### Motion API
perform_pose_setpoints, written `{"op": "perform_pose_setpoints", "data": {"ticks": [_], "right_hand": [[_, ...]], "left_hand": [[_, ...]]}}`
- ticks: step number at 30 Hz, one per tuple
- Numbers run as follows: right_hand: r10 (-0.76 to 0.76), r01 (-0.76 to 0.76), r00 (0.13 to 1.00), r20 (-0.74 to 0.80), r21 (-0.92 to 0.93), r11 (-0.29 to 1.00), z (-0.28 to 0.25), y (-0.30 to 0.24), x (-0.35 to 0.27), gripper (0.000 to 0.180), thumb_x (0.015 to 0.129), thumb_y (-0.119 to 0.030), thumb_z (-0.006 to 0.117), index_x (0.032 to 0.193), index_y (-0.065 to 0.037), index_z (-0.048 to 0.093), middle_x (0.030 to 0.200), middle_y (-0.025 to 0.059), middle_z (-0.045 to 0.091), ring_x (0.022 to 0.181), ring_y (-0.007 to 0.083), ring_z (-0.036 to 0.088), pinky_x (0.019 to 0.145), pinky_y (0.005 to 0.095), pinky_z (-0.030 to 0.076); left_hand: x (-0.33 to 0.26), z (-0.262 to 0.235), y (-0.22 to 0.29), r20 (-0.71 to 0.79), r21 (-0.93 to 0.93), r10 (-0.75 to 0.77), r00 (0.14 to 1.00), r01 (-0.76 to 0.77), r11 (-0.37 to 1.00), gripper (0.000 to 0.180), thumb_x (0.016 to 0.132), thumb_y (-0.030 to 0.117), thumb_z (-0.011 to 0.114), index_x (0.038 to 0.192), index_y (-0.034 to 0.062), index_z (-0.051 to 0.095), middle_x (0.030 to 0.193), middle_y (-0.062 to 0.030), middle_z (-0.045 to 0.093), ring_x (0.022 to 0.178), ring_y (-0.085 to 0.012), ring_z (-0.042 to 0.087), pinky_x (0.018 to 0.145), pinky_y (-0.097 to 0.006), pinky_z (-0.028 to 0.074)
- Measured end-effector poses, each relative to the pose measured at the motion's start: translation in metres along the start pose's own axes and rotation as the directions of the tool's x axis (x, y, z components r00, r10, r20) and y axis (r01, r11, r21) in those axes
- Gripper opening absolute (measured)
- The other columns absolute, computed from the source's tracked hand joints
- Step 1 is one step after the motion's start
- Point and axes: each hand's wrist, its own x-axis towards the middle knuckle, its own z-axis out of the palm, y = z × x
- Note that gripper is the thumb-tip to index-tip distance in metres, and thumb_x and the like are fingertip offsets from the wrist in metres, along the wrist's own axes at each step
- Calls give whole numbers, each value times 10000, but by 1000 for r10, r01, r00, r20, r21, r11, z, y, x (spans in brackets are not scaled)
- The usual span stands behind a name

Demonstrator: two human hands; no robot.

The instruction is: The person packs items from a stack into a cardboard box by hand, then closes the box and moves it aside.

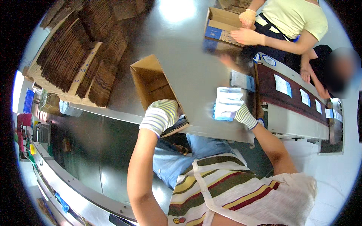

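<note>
My left hand (161, 115), in a striped knit glove, rests on the near end of an open brown cardboard box (151, 81) that lies on its side on the shiny metal table (181, 45). My right hand (243, 115), gloved the same way, grips a stack of white and blue flat packets (227, 102) near the table's right edge. The box mouth faces me and looks empty inside.
Piles of flattened cardboard (75, 56) fill the table's far left. Across the table a person in a yellow top handles another open box (222, 26). A conveyor belt (298, 98) carrying white packets runs along the right. More loose packets (242, 80) lie beside it.
</note>
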Motion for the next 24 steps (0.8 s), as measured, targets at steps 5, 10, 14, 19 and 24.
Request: {"op": "perform_pose_setpoints", "data": {"ticks": [5,10,14,19,24], "right_hand": [[-47,71,996,-77,351,934,3,-54,72,507,819,-314,647,1242,-63,526,1205,109,585,1139,249,541,1028,416,386],[-615,584,786,59,-400,707,22,-178,145,394,812,-348,626,1116,-98,634,1157,94,620,1042,236,587,950,333,427],[-324,356,934,148,-337,872,86,-195,192,763,623,-422,772,1217,-13,525,1098,173,632,1022,350,579,921,370,459],[-307,419,908,286,-654,630,78,-171,190,744,730,-498,633,1272,-10,480,1175,173,593,1107,331,544,1060,383,318],[-50,299,938,344,-724,622,67,-140,189,661,758,-530,571,1273,-121,512,1325,94,500,1251,244,428,1114,521,140]], "left_hand": [[3,4,-1,37,41,-22,999,21,999,317,800,275,534,824,-5,680,835,-241,643,824,-380,634,766,-449,506],[11,23,-10,-150,30,56,987,-52,998,323,847,312,513,957,38,642,924,-205,655,845,-372,625,772,-437,504],[9,37,-9,-229,137,16,973,16,990,425,864,306,495,1181,34,574,1135,-202,605,1071,-336,555,981,-364,395],[10,18,8,-17,-74,29,999,-30,997,386,903,219,404,1195,19,559,1184,-193,585,1101,-313,556,994,-364,396],[7,20,6,-306,81,260,916,-247,966,221,814,208,547,797,22,666,736,-187,651,677,-367,626,655,-442,504]]}}
